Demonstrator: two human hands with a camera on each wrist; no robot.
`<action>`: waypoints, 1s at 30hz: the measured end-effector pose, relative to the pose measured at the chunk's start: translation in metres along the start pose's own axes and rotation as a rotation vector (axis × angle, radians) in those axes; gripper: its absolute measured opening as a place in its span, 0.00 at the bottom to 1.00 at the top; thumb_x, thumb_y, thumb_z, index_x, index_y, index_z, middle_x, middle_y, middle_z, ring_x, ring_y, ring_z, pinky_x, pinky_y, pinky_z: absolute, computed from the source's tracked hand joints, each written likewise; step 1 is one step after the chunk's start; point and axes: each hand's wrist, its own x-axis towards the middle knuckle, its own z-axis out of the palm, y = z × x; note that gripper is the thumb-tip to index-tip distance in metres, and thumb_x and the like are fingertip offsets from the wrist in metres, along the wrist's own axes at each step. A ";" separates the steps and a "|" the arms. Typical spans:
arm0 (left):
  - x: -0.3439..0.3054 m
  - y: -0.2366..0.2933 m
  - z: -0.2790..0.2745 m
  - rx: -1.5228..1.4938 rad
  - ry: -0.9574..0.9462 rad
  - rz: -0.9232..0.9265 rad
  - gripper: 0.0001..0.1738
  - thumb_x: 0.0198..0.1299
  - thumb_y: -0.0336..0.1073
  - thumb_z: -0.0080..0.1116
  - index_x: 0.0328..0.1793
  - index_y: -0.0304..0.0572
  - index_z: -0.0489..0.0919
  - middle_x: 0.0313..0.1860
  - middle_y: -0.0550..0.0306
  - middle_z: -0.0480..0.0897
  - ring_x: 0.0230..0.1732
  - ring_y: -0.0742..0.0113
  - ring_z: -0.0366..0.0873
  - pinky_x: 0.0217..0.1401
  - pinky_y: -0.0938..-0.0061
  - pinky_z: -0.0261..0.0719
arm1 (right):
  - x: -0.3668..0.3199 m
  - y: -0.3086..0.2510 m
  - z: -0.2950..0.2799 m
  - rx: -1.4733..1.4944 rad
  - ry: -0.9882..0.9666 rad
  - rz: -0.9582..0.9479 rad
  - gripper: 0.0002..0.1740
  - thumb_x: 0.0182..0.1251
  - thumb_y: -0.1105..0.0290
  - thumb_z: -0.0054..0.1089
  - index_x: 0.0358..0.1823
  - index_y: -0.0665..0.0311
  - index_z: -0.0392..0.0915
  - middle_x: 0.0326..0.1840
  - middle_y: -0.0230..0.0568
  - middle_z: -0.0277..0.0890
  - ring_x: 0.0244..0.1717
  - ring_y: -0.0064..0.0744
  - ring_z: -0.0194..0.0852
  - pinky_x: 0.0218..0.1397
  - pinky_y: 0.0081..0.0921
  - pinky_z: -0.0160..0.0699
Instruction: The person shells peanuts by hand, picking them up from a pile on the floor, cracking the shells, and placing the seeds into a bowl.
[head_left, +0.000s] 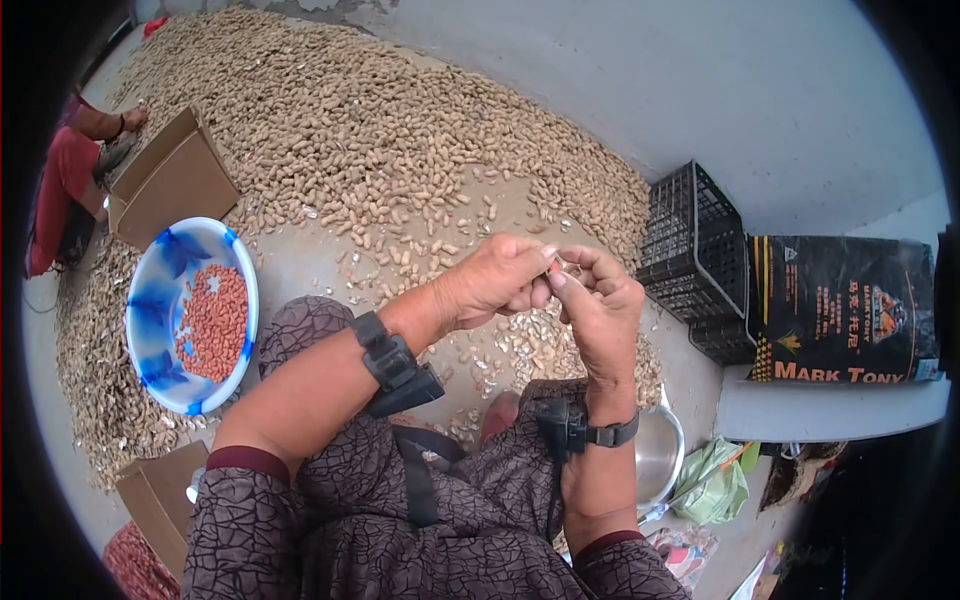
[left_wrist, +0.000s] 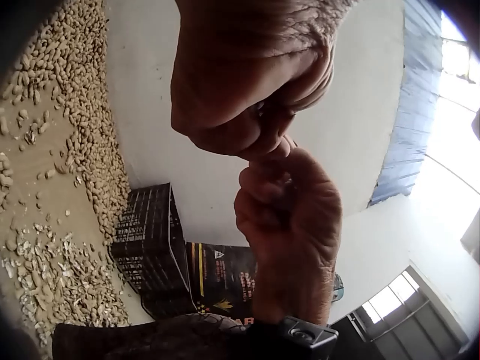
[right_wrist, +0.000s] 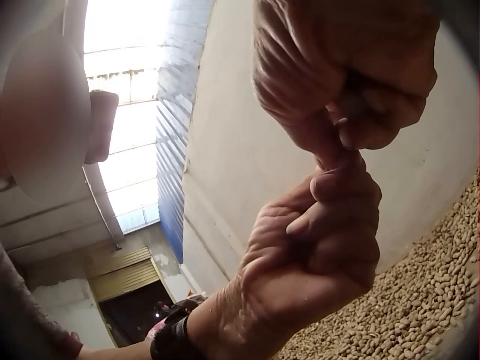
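Note:
Over the lap, my left hand [head_left: 490, 275] and right hand [head_left: 605, 310] meet at the fingertips. Between them they pinch a peanut [head_left: 555, 266], of which a small reddish bit shows. In the left wrist view my left hand [left_wrist: 247, 75] curls at the top, its fingertips against those of the right hand [left_wrist: 292, 217]. The right wrist view has the right hand [right_wrist: 345, 67] above and the left hand [right_wrist: 315, 240] below, with the peanut hidden by fingers. Empty shells [head_left: 545, 350] lie on the floor beneath the hands.
A large heap of unshelled peanuts [head_left: 330, 120] spreads along the wall. To the left stands a blue-and-white basin [head_left: 160, 290] holding red kernels [head_left: 215, 325], near a cardboard box [head_left: 175, 185] and another person [head_left: 75, 180]. Black crates [head_left: 695, 240], a printed sack [head_left: 845, 310] and a metal bowl [head_left: 658, 450] are right.

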 end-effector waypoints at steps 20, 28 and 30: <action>0.005 -0.011 0.001 -0.101 0.035 0.010 0.18 0.63 0.43 0.41 0.29 0.37 0.70 0.18 0.62 0.70 0.14 0.80 0.63 0.12 0.86 0.58 | 0.001 0.008 0.003 -0.583 0.011 -0.386 0.10 0.46 0.75 0.60 0.33 0.67 0.77 0.13 0.39 0.67 0.13 0.28 0.65 0.19 0.23 0.64; 0.007 -0.007 -0.006 -0.026 0.158 -0.034 0.13 0.61 0.40 0.46 0.32 0.37 0.74 0.20 0.63 0.74 0.14 0.83 0.63 0.12 0.90 0.56 | 0.017 0.015 -0.039 -0.911 0.317 -0.052 0.19 0.50 0.64 0.60 0.34 0.76 0.75 0.16 0.51 0.70 0.19 0.36 0.72 0.30 0.31 0.71; 0.006 -0.006 -0.004 -0.043 0.138 -0.010 0.12 0.61 0.38 0.47 0.33 0.37 0.74 0.20 0.63 0.74 0.15 0.83 0.64 0.12 0.90 0.56 | 0.017 0.009 -0.039 -0.701 0.279 0.039 0.19 0.54 0.62 0.56 0.33 0.76 0.75 0.15 0.48 0.70 0.17 0.31 0.69 0.25 0.28 0.68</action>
